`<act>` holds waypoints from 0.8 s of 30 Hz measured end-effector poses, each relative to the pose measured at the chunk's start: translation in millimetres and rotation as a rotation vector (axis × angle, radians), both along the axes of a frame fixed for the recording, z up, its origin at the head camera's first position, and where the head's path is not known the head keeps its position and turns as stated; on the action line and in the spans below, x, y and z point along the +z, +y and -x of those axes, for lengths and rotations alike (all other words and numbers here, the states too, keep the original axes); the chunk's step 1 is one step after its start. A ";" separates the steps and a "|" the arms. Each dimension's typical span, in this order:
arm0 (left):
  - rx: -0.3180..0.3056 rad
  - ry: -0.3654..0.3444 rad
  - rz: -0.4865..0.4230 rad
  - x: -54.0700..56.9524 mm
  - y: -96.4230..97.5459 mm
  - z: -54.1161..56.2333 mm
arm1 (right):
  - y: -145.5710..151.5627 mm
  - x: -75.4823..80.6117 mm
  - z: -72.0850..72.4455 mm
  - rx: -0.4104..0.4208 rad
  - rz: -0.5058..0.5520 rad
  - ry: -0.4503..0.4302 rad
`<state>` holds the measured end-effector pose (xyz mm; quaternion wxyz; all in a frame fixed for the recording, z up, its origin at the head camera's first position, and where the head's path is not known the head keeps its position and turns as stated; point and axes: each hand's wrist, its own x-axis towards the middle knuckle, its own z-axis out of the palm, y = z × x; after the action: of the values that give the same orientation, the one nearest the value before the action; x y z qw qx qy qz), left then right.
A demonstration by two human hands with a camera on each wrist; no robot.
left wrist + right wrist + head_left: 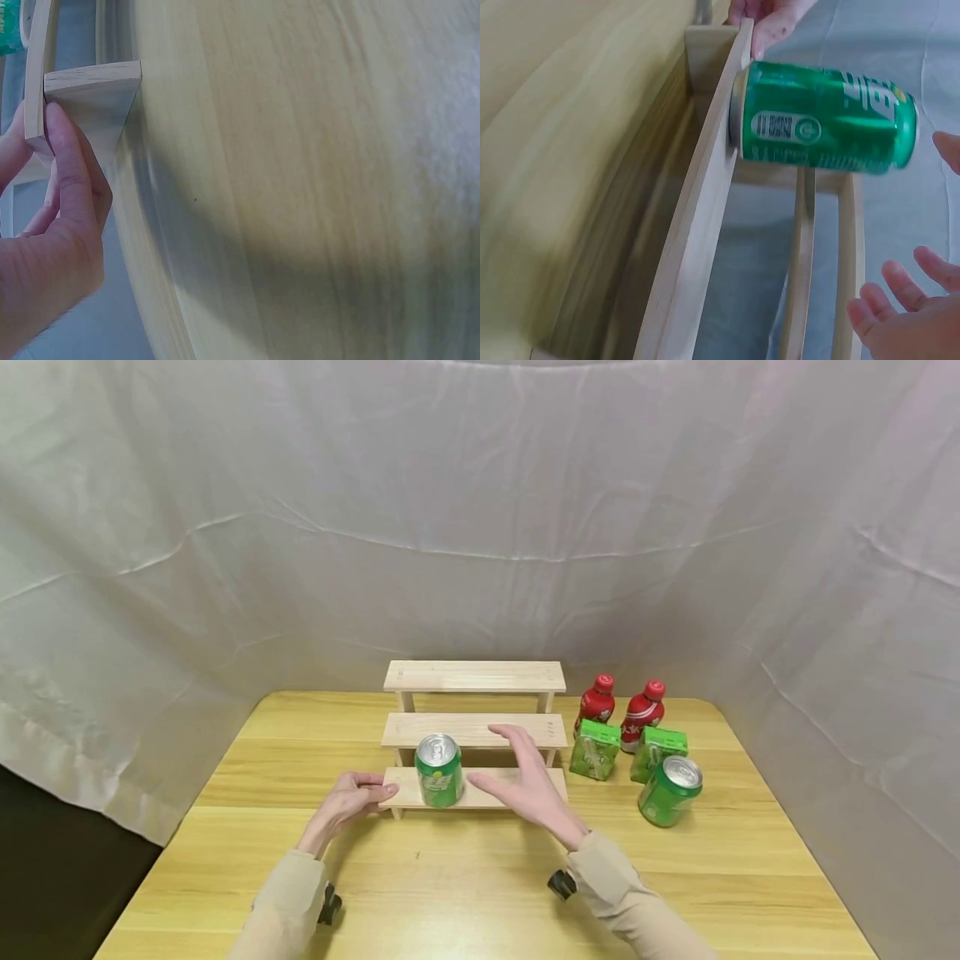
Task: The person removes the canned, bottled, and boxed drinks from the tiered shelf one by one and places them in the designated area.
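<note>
A green soda can [439, 777] with a silver top stands upright on the lowest step of a three-tier wooden shelf [517, 785], left of its middle. My left hand [351, 802] pinches the left end of that step between thumb and fingers; the left wrist view shows the fingers against the board [36, 75] beside its leg. Just right of the can, my right hand [528, 785] is spread with thumb and fingers apart. In the right wrist view a gap separates the fingers [900, 289] from the can [825, 116].
On the wooden table [450, 877], right of the shelf, stand two red bottles [596, 703], two green drink cartons [596, 750] in front of them, and another green can [670, 792]. A grey curtain [480, 527] hangs behind and along the sides.
</note>
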<state>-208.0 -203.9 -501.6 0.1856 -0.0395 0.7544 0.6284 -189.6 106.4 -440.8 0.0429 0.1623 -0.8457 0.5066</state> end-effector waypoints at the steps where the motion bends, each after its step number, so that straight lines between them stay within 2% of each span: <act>1: -0.001 0.001 0.003 0.5 -0.1 -0.1 | -3.9 0.2 1.5 0.017 0.000 -0.005; 7: 0.007 -0.006 0.009 2.2 0.3 -0.5 | -24.4 1.5 9.0 0.107 0.004 -0.024; 15: -0.007 -0.005 -0.005 -1.6 -0.3 1.7 | -42.8 0.1 15.3 0.221 0.010 -0.036; 24: -0.027 0.004 -0.038 -2.5 -1.6 2.4 | -53.1 -7.5 21.4 0.234 0.020 0.016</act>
<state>-210.4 -205.5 -504.1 0.1933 -0.0248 0.7432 0.6401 -211.0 53.3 -448.3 -0.0083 0.2633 -0.8156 0.5151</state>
